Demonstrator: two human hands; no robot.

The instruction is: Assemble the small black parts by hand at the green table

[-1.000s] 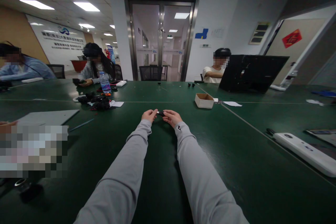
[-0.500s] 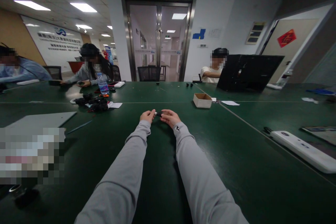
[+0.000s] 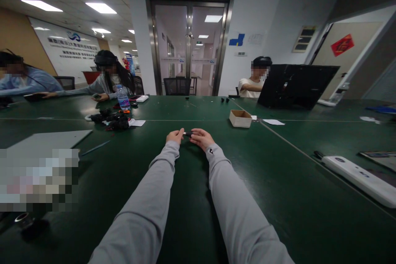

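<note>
Nearest: two arms in light grey sleeves, stretched forward over the dark green table top (image 3: 278, 198).

Left edge, near: a small dark round object (image 3: 23, 222) on the table, too dim to identify; beyond it a flat grey sheet or closed laptop (image 3: 49, 140).

Right edge, near: a long white plastic device (image 3: 360, 179) lying flat, well apart from the hands.

Centre: left hand (image 3: 175, 136) and right hand (image 3: 201, 137), close together just above the table. Between them a small black object with a pale metallic end (image 3: 188, 134), pinched from both sides; left fingertips close on the pale end, right fingers curl round the dark body. Its exact kind is too small to tell.

Step in hand, as judged: a two-handed fitting or pulling of the small piece, grip set at both ends. The next move would call for a steady hold by the right hand while the left works the pale end along the piece's axis, hands staying low over the table.

Further: a small open brown cardboard box (image 3: 240, 118), right of the hands; a heap of black parts (image 3: 113, 120) and a clear plastic water bottle with a blue label (image 3: 123, 98), to the left.

Far: a black open laptop lid (image 3: 297, 86); seated people at the far edge; glass double doors with a metal frame (image 3: 189, 45).
</note>
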